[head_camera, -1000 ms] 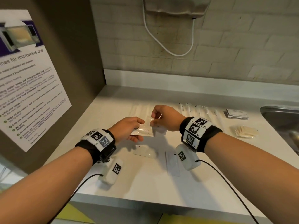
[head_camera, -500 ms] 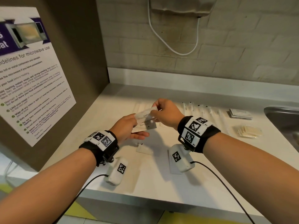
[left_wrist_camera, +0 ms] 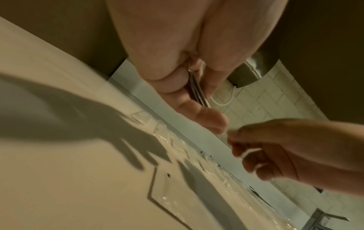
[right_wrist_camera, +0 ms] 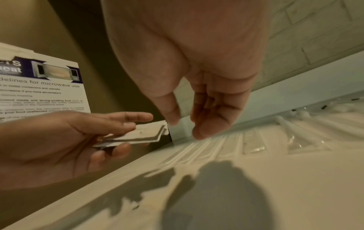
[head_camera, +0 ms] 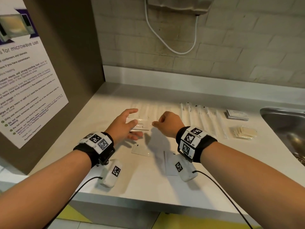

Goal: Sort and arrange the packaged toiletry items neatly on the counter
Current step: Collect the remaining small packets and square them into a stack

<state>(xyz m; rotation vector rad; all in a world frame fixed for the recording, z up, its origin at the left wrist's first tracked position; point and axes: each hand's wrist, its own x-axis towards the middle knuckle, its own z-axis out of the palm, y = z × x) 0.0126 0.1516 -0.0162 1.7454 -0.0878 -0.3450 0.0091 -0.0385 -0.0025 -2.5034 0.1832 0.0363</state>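
My right hand [head_camera: 167,123] has just let go of the sachet it was adding and hangs empty, fingers loosely curled, beside the small stack of flat sachets [right_wrist_camera: 141,133] now pinched in my left hand [head_camera: 123,125] above the bench [head_camera: 148,182]. I judge that sachet gathered; two loose packets [head_camera: 140,150] still lie below.

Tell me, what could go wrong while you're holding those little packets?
1. The left hand pinches a thin stack of packets above the counter; they look slippery and already sit fanned, so one might slide out.
2. The right hand holds nothing I can see. Reaching in again, it could knock the stack crooked.
3. Two loose packets lie under the wrists, and an arm might sweep them toward the edge.
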